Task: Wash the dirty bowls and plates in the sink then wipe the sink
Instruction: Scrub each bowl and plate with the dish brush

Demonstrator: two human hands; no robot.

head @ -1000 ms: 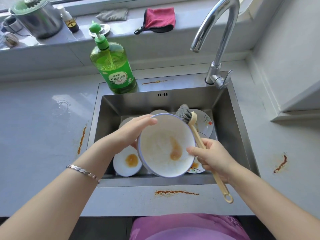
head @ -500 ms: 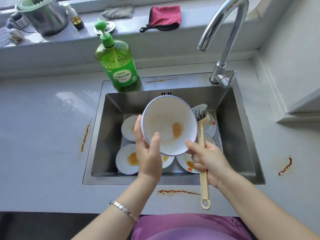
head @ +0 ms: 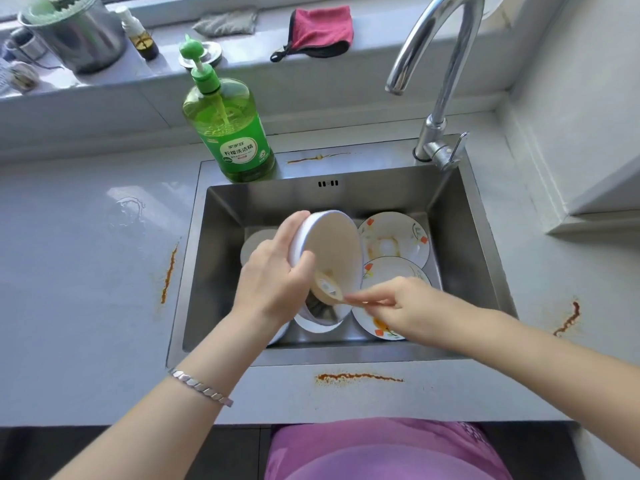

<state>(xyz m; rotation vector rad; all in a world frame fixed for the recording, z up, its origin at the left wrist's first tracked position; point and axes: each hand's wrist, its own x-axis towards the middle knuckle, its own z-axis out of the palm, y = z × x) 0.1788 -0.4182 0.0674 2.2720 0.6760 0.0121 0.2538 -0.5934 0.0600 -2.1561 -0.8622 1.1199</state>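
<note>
My left hand (head: 273,275) grips a white bowl with a blue rim (head: 332,251) by its edge and holds it tilted on its side over the steel sink (head: 460,258). My right hand (head: 398,303) holds the wooden handle of a dish brush (head: 327,289), whose head is pressed into the bowl's lower inside. Two flowered plates with brown stains (head: 394,240) (head: 384,271) lie at the right of the sink floor. More white dishes (head: 256,244) sit under and behind my left hand, partly hidden.
A green pump bottle of dish soap (head: 230,129) stands at the sink's back left corner. The chrome tap (head: 440,81) arches over the back right. Brown sauce streaks (head: 356,377) mark the counter. A red cloth (head: 322,29), grey cloth and metal pot sit on the sill.
The bowl has turned from facing me to tilted on its side and dropped lower into the sink. The brush has swung from beside the bowl to inside it.
</note>
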